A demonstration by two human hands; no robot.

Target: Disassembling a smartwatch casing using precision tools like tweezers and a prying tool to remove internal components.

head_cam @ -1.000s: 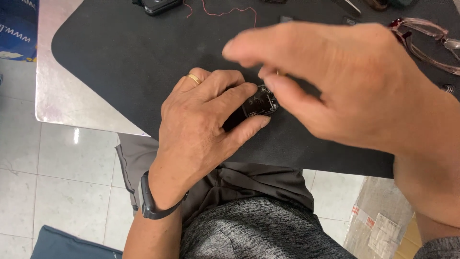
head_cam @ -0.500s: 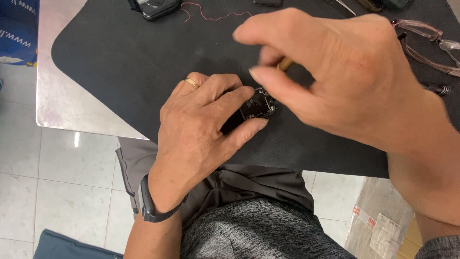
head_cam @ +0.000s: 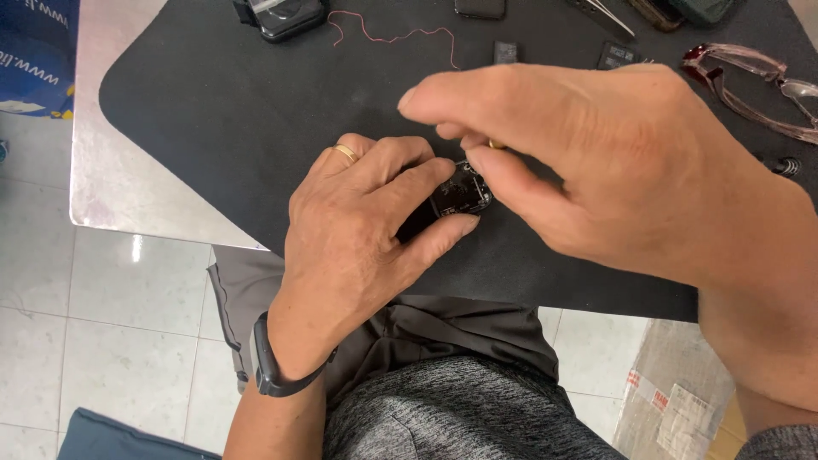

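My left hand (head_cam: 358, 226), with a gold ring and a black wristband, lies on the black mat (head_cam: 221, 128) and grips a small black electronic part (head_cam: 460, 194) between thumb and fingers. My right hand (head_cam: 596, 162) hovers right above that part, its thumb and fingers pinched on a thin tool with a small brass-coloured piece (head_cam: 496, 145) showing; the tool's tip is hidden by the fingers.
On the mat's far side lie a black device (head_cam: 281, 17), a thin red wire (head_cam: 400, 38), small dark chips (head_cam: 505, 53), tweezers (head_cam: 607, 17) and pinkish clear glasses (head_cam: 750, 81). The metal table edge (head_cam: 111, 187) and tiled floor are at left, a cardboard box (head_cam: 673, 400) at lower right.
My right hand has shifted slightly over the part and its fingers have drawn closer to it. The left hand has kept its hold in the same place.
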